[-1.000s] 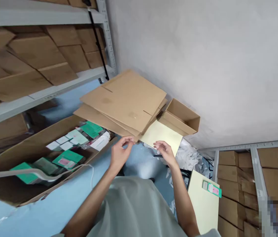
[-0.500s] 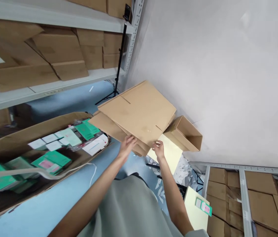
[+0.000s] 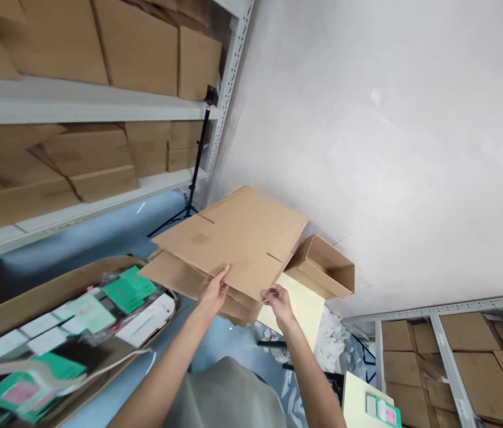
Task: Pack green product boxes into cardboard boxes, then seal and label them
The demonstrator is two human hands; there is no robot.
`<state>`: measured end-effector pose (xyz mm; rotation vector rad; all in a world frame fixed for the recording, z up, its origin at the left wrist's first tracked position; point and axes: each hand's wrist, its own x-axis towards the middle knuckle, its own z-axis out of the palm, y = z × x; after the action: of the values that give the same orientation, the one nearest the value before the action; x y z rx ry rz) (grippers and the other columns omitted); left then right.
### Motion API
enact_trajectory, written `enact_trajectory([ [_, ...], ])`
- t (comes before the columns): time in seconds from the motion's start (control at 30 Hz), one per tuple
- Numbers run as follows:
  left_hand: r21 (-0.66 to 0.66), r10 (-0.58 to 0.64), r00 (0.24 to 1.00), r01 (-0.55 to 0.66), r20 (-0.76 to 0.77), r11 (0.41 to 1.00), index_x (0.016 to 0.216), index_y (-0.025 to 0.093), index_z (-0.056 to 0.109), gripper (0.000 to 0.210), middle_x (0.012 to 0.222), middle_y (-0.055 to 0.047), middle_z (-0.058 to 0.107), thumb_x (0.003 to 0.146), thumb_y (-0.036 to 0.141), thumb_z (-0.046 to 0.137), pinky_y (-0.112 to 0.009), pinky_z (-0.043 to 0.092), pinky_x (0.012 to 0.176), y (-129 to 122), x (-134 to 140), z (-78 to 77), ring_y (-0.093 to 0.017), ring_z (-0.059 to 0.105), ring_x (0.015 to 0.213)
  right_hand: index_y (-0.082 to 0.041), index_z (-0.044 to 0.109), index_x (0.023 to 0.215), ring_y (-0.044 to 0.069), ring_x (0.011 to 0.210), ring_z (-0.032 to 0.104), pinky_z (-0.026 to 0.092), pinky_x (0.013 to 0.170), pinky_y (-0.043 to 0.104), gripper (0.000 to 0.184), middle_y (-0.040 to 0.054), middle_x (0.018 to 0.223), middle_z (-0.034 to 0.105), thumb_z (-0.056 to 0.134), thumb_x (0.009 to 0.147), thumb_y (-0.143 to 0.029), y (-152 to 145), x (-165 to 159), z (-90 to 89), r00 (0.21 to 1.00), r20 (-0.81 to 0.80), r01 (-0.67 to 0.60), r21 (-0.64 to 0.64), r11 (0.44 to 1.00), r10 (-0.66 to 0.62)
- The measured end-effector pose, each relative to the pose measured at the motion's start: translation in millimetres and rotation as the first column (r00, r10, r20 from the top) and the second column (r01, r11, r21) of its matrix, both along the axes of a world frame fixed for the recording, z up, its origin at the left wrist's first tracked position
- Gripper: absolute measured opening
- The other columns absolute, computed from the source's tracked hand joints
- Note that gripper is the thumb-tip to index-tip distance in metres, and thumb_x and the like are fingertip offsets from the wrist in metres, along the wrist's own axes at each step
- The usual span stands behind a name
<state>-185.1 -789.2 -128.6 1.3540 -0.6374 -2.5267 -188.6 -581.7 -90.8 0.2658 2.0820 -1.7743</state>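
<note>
Top sheet of flat brown corrugated cardboard [image 3: 233, 244] gripped at near edge by both hands. Left hand [image 3: 213, 292] laid under and against edge, fingers extended. Right hand [image 3: 278, 300] pinched on near corner. Stack of flattened brown cartons [image 3: 180, 279] seen directly beneath sheet. Small open brown cardboard box [image 3: 323, 267] located just right of right hand. Pale yellow sheet [image 3: 300, 306] lies under right hand. Long open carton of green and white packets [image 3: 68, 321] placed left of left hand.
</note>
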Motion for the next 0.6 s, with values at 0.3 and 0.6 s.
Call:
enact_trajectory([
  [0.3,-0.119,-0.090,0.981,0.070,-0.171,0.990,0.097,0.017,0.080,0.025,0.102,-0.008,0.087,0.074,0.008,0.086,-0.028,0.066,0.083,-27.9,-7.6,65.7,-0.022,0.083,0.093,-0.022,0.072,0.109,0.029,0.100,0.077,0.064,0.087,0.042,0.066,0.0127,0.114,0.080,0.090,0.071,-0.073,62.3,-51.3,66.4,0.901,-0.411,0.204,0.123,0.971,-0.137],
  [0.6,-0.187,-0.506,0.833,0.473,-0.221,0.861,0.092,0.016,0.083,0.028,0.098,-0.012,0.087,0.065,0.019,0.090,-0.028,0.067,0.070,7.6,-6.2,130.6,-0.025,0.082,0.085,-0.016,0.075,0.124,0.040,0.135,0.069,0.057,0.112,0.050,0.083,0.0233,0.138,0.077,0.082,0.073,-0.081,225.4,-68.7,131.7,0.675,-0.630,0.586,0.141,0.798,-0.385],
])
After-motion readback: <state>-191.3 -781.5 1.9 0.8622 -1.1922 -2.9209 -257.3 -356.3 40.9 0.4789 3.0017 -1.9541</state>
